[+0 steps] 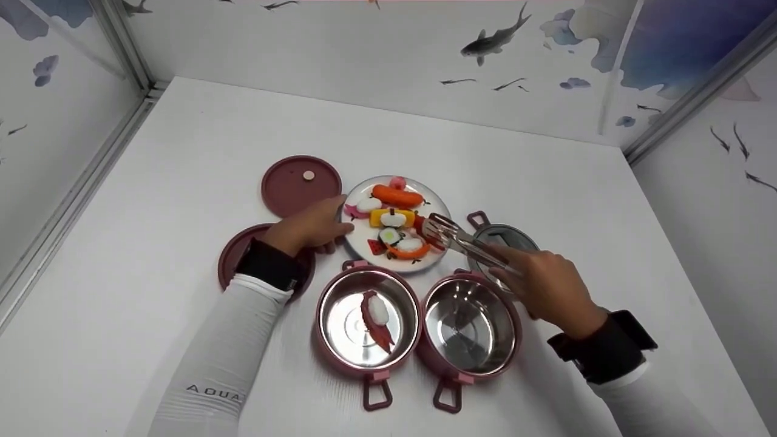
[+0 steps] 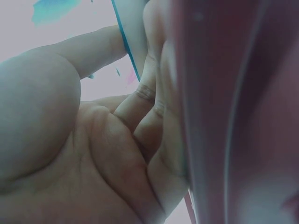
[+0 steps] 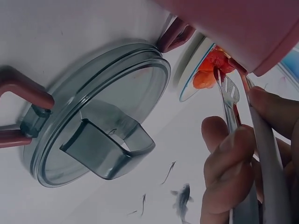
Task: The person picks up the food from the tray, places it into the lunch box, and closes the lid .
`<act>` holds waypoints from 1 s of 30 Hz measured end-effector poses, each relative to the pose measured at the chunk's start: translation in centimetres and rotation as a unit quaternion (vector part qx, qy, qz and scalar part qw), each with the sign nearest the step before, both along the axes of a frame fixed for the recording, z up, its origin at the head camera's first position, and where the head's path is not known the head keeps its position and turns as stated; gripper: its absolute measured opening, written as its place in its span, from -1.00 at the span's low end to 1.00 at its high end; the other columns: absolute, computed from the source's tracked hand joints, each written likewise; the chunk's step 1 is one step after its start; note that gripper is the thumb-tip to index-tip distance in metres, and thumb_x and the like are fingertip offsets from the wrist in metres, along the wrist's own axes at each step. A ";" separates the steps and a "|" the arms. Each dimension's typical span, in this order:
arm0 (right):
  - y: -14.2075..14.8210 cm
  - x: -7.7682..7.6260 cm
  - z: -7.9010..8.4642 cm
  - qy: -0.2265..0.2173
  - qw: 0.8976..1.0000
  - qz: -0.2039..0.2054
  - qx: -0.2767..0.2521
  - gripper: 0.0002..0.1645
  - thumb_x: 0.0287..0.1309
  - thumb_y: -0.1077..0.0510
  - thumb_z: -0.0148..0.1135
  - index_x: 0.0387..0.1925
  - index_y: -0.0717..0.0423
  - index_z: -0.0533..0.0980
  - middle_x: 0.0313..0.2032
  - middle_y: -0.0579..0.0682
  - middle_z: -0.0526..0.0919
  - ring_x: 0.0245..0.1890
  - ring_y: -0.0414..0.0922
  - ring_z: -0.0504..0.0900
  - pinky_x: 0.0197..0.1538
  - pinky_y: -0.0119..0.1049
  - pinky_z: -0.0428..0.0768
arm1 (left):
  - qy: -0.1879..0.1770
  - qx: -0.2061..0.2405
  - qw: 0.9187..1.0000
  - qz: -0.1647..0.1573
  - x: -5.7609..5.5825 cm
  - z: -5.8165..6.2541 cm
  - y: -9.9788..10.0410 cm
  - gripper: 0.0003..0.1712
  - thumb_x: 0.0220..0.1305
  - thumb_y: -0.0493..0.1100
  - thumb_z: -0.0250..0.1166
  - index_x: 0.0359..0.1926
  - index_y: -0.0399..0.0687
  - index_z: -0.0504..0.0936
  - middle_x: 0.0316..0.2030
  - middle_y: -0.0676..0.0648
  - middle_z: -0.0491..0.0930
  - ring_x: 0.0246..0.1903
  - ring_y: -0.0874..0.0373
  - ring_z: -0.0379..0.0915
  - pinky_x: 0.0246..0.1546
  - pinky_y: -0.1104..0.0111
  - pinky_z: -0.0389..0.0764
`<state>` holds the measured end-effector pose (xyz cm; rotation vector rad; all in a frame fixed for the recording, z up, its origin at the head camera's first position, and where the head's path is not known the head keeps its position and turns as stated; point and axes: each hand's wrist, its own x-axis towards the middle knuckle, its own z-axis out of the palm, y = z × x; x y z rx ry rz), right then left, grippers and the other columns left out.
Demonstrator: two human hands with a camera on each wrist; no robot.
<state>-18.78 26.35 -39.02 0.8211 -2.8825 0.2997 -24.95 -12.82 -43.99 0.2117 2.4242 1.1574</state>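
My left hand pinches the left rim of a white plate with a thin blue edge. Toy sushi covers the plate: an orange sausage-like piece, a yellow egg piece, a cucumber roll and an orange shrimp piece. In my right hand I grip metal tongs. Their tips are at a red piece on the plate's right side; whether they pinch it I cannot tell. A red shrimp sushi lies inside the left pot.
A second steel-lined pot adjoins the left one, just below the plate. To the right, partly under my right hand, lies a clear lid with red handles. Two dark red lids are on the left, one beneath my left wrist. Printed walls enclose the white table.
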 end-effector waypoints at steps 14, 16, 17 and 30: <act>-2.1 6.2 2.5 0.117 0.985 0.094 -0.083 -0.29 -0.06 0.17 0.59 0.21 -0.08 0.58 -0.31 -0.08 0.78 -0.57 -0.32 0.61 -0.51 -0.47 0.54 | 0.000 0.000 1.000 0.009 0.0 0.4 -0.2 -0.36 0.45 -0.08 0.17 0.44 -0.04 0.16 -0.42 -0.11 0.62 -0.64 0.12 0.55 -0.61 0.36 0.56; -2.8 7.3 2.7 0.116 0.984 0.110 -0.074 -0.26 -0.08 0.16 0.60 0.22 -0.11 0.58 -0.30 -0.10 0.78 -0.59 -0.36 0.56 -0.52 -0.52 0.49 | -0.001 0.000 1.000 0.009 0.1 0.3 -0.2 -0.36 0.45 -0.08 0.16 0.44 -0.05 0.16 -0.43 -0.10 0.62 -0.64 0.13 0.54 -0.61 0.36 0.56; -3.1 7.8 2.6 0.113 0.984 0.117 -0.067 -0.25 -0.09 0.14 0.61 0.22 -0.13 0.58 -0.34 -0.12 0.77 -0.61 -0.38 0.51 -0.55 -0.53 0.45 | -0.003 -0.002 1.000 0.008 0.1 0.2 -0.2 -0.35 0.45 -0.08 0.16 0.45 -0.05 0.15 -0.43 -0.10 0.62 -0.64 0.13 0.54 -0.61 0.37 0.56; -4.4 9.6 1.6 0.030 0.994 0.107 0.016 -0.32 -0.02 -0.02 0.56 0.21 -0.29 0.57 -0.27 -0.17 0.79 -0.63 -0.42 0.35 -0.54 -0.56 0.31 | -0.010 -0.009 1.000 0.007 -0.1 -0.2 0.1 -0.24 0.46 -0.07 0.15 0.54 -0.04 0.03 -0.43 -0.09 0.62 -0.64 0.16 0.55 -0.61 0.38 0.57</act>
